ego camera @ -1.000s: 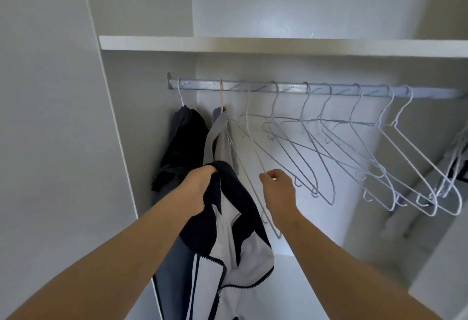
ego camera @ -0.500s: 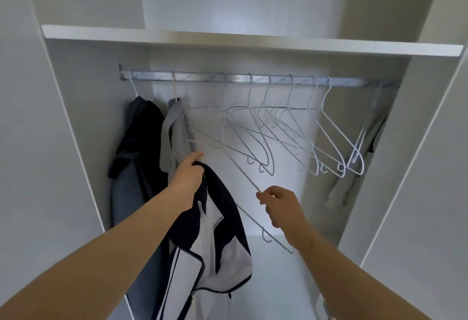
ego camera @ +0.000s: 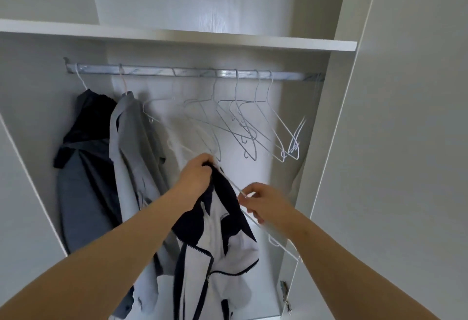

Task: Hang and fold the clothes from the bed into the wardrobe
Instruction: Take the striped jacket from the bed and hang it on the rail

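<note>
My left hand (ego camera: 196, 180) bunches the collar of the navy-and-white zip jacket (ego camera: 215, 243) below the wardrobe rail (ego camera: 192, 73). My right hand (ego camera: 263, 203) pinches a wire hanger (ego camera: 288, 252). The jacket looks soft, limp and light, so I'd hold it at the collar and feed in the springy wire.

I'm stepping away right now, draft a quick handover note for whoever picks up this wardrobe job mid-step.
Left hand: grips the navy-and-white jacket near its collar, in front of the open wardrobe.
Right hand: pinches a white wire hanger, its tip at the jacket's top.
Done: a dark garment and a grey garment hang at the left end of the rail.
Left to do: work the hanger into the jacket, hook it on the rail beside the empty hangers. Bed out of view, remaining clothes unknown.
</note>
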Tool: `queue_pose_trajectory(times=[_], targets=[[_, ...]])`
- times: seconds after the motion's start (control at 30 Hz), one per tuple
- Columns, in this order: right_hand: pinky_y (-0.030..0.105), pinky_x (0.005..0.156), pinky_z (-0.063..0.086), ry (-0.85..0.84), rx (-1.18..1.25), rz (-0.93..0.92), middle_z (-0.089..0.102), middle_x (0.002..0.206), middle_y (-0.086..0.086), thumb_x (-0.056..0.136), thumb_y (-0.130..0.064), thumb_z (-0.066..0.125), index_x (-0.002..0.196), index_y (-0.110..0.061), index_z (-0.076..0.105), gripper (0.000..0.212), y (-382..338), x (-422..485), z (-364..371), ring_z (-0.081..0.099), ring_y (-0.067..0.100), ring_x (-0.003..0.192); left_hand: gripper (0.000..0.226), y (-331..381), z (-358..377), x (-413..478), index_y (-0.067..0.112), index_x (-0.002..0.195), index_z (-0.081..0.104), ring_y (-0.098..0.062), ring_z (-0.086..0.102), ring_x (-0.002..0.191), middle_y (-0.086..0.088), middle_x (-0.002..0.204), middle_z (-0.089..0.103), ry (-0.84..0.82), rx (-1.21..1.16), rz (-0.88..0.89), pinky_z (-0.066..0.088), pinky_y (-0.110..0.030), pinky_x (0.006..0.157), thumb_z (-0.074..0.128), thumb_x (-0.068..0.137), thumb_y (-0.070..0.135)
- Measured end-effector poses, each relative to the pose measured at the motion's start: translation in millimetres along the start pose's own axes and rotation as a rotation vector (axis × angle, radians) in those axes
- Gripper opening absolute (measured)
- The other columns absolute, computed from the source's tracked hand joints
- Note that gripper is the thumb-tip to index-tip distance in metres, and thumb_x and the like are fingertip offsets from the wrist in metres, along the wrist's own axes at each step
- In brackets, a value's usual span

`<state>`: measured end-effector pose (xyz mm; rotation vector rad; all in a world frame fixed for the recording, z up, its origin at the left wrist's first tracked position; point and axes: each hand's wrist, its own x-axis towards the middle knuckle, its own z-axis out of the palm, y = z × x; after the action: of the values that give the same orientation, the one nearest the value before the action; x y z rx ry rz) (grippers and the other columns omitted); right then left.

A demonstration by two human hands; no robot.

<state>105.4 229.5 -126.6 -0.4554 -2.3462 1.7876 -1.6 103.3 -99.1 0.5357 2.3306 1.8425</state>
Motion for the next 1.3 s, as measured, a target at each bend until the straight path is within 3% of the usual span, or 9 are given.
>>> queue_pose_trajectory(times=[0.1, 0.23, 0.3, 0.47, 0.67, 0.83, 0.97, 1.2, 1.3], targets=[[0.015, 0.036, 0.017, -0.013, 0.143, 0.041, 0.033, 0.041, -0.008, 0.085, -0.015, 0.063, 0.064, -0.017, 0.050, 0.025, -7, -2, -3, 0.023, 0.007, 0.035, 0.038, 3, 13, -11, 0.023, 0.097, 0.058, -0.016, 0.047, 0.053, -0.004, 0.070, 0.054, -0.003, -0.004, -0.007, 0.040, -0.023, 0.046, 0.034, 0.088, -0.005], [0.016, 0.038, 0.018, 0.115, 0.200, -0.016, 0.027, 0.044, -0.004, 0.081, -0.013, 0.067, 0.054, -0.019, 0.033, 0.044, 7, -10, -26, 0.020, 0.011, 0.037, 0.035, 0, 9, -13, 0.021, 0.131, 0.042, -0.016, 0.052, 0.074, -0.003, 0.096, 0.053, 0.134, 0.013, -0.035, 0.043, -0.024, 0.064, 0.040, 0.097, 0.010], [0.018, 0.038, 0.026, 0.161, 0.214, -0.064, 0.029, 0.046, -0.003, 0.080, -0.012, 0.068, 0.055, -0.019, 0.031, 0.045, 12, -13, -36, 0.026, 0.011, 0.040, 0.029, 2, 8, -10, 0.012, 0.127, 0.045, -0.018, 0.051, 0.085, -0.005, 0.101, 0.051, 0.220, 0.008, -0.050, 0.041, -0.026, 0.070, 0.041, 0.098, 0.013], [0.017, 0.044, 0.035, 0.173, 0.318, -0.080, 0.044, 0.047, -0.008, 0.080, -0.025, 0.070, 0.073, -0.018, 0.058, 0.015, 9, -10, -43, 0.037, 0.007, 0.041, 0.020, 14, 9, 0, 0.009, 0.080, 0.050, -0.022, 0.052, 0.073, -0.006, 0.073, 0.051, 0.187, 0.130, -0.074, 0.042, -0.028, 0.058, 0.042, 0.097, 0.017], [0.016, 0.036, 0.020, 0.384, 0.410, -0.096, 0.028, 0.040, -0.007, 0.092, -0.032, 0.056, 0.053, -0.017, 0.053, 0.042, 10, -10, -50, 0.022, 0.006, 0.035, 0.019, 18, -4, 11, 0.004, 0.090, 0.050, -0.025, 0.048, 0.070, -0.012, 0.077, 0.048, 0.143, 0.047, -0.244, 0.040, -0.031, 0.066, 0.041, 0.098, 0.018], [0.014, 0.036, 0.015, 0.267, 0.410, -0.052, 0.025, 0.037, -0.005, 0.089, -0.023, 0.060, 0.040, -0.020, 0.034, 0.056, 5, -12, -53, 0.017, 0.009, 0.032, 0.031, 21, -23, 12, 0.012, 0.067, 0.044, -0.018, 0.041, 0.058, -0.007, 0.068, 0.043, 0.136, -0.250, -0.386, 0.036, -0.027, 0.053, 0.039, 0.098, 0.013], [0.017, 0.039, 0.014, 0.231, 0.281, 0.002, 0.025, 0.041, -0.002, 0.087, -0.024, 0.062, 0.041, -0.019, 0.034, 0.055, 14, -11, -50, 0.017, 0.011, 0.035, 0.024, 17, -45, 18, 0.011, 0.072, 0.050, -0.022, 0.045, 0.061, -0.010, 0.072, 0.048, 0.193, -0.390, -0.396, 0.040, -0.031, 0.058, 0.048, 0.095, 0.019], [0.017, 0.037, 0.017, 0.132, 0.128, 0.035, 0.028, 0.041, -0.005, 0.084, -0.033, 0.064, 0.040, -0.022, 0.036, 0.055, 8, -5, -33, 0.020, 0.010, 0.036, 0.008, 9, -62, 20, 0.015, 0.095, 0.057, -0.020, 0.052, 0.078, -0.005, 0.086, 0.057, 0.223, 0.560, 0.152, 0.038, -0.028, 0.063, 0.051, 0.091, 0.014], [0.015, 0.036, 0.020, 0.088, 0.037, -0.003, 0.029, 0.039, -0.008, 0.083, -0.037, 0.065, 0.042, -0.022, 0.035, 0.053, -1, -1, -17, 0.021, 0.009, 0.035, 0.016, 10, -49, 3, 0.011, 0.104, 0.061, -0.022, 0.055, 0.082, -0.006, 0.087, 0.059, 0.110, 0.584, 0.249, 0.038, -0.026, 0.067, 0.054, 0.090, 0.012]])
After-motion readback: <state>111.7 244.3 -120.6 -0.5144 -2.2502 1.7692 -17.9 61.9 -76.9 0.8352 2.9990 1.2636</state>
